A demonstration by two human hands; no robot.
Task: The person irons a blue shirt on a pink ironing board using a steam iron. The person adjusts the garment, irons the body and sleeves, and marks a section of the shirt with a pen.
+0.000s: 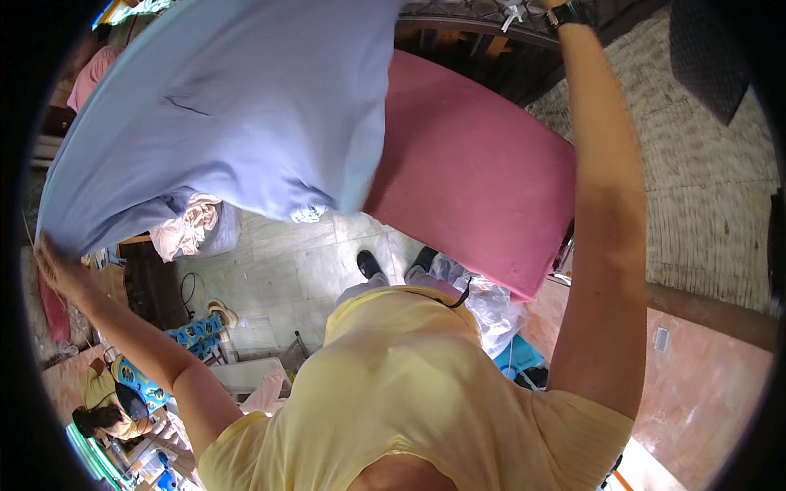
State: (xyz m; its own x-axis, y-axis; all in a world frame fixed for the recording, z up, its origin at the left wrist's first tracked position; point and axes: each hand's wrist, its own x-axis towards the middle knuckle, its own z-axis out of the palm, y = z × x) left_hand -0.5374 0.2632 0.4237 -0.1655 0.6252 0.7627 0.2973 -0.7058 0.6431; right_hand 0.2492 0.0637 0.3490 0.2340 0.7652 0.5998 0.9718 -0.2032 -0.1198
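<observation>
A: Much room around that pink mattress [475, 172]?

B: Tile floor [303, 262] below it's open. Your left hand [51, 266] pinches the blue sheet [237, 106] corner, spread above the mattress; can't tell your right hand's grip, it's cut off.

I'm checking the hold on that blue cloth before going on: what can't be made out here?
Head view:
- Right hand: cut off by the top edge above the wristwatch, so its grip is unseen.
- Left hand: at the light blue cloth corner; fingers blurred.
- Pink table: its left part hidden behind the cloth.
</observation>
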